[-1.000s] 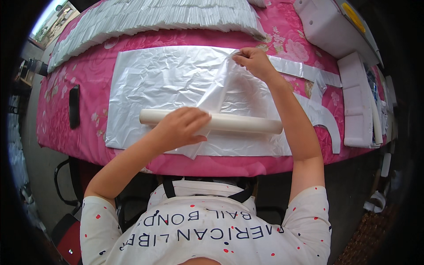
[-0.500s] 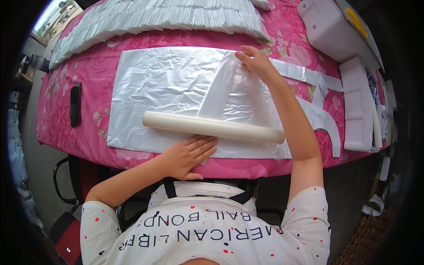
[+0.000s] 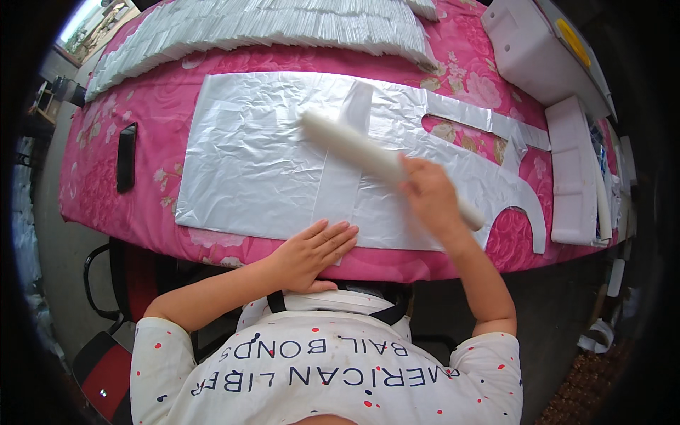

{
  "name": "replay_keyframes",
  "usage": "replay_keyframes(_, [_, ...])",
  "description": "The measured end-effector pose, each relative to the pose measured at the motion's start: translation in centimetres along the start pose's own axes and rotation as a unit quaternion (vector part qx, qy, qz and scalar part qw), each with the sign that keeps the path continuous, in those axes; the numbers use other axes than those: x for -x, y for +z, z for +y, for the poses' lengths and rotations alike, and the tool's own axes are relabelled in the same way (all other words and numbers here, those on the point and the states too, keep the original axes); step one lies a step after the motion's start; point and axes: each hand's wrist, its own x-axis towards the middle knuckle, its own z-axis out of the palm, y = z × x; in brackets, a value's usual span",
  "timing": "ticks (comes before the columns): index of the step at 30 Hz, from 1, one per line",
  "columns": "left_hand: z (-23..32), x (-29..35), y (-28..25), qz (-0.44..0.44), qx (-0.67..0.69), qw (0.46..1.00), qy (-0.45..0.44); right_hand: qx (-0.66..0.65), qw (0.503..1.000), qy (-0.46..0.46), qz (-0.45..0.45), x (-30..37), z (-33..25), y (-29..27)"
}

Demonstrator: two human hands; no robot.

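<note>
"Gripping something, isn't it, that right hand (image 3: 429, 193)?"

"Yes, its fingers are wrapping around a long, round, cream-coloured tube (image 3: 365, 157). Half a second ago, the hand was up by the far edge, and the tube was lying loose."

"Where is the tube now?"

"It is slanting over the middle of a wide, shiny, silver-white plastic sheet (image 3: 241, 149). One end is pointing toward the table's far edge, the other toward its near right corner. The sheet is lying on a table with a pink flowery cloth (image 3: 85, 170), and its cut-out arms are reaching toward the right edge."

"So what is that changing?"

"The right hand is no longer minding the far end of the flat, whitish plastic strip (image 3: 331, 191). The strip is running across the sheet, from far edge to near edge, by itself up there. Only the left hand (image 3: 315, 255) is resting by its near end, flat, fingers side by side, holding nothing."

"What is hard to see?"

"The tube is looking blurry, so I can't tell if it is touching the sheet. The right hand is hiding part of it. The left fingers are covering some of the strip. The picture's top is cutting off the thin white plastic stacks (image 3: 283, 30) along the far edge."
</note>
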Motion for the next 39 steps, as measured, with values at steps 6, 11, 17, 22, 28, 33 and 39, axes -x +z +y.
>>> replay_keyframes(6, [-1.8,-0.1,-1.2,0.007,0.047,0.998,0.036,0.034,0.992,0.091,0.079,-0.6,5.9,-3.3])
replay_keyframes(11, [-0.2,-0.5,-0.2,-0.001,0.037,0.999,0.003,-0.077,0.993,-0.076,-0.05,1.4,-0.3,-1.8])
replay_keyframes(17, [1.5,-0.5,1.1,-0.009,-0.02,0.999,-0.031,-0.05,0.982,-0.18,-0.034,-1.2,-3.1,1.2])
replay_keyframes(22, [1.5,-0.6,1.1,0.001,-0.006,1.0,-0.028,-0.041,0.984,-0.161,0.062,-8.2,0.0,4.0])
replay_keyframes(28, [0.7,0.1,0.2,0.036,0.078,0.996,0.009,0.007,0.989,-0.114,0.098,-12.8,1.4,4.2])
replay_keyframes(33, [-0.9,1.7,0.2,0.076,0.089,0.992,0.054,-0.069,0.978,-0.195,0.011,-7.5,-1.3,3.7])
replay_keyframes(39, [-1.6,1.7,0.5,0.146,0.037,0.981,0.12,-0.138,0.935,-0.258,-0.202,-0.3,-4.5,3.3])
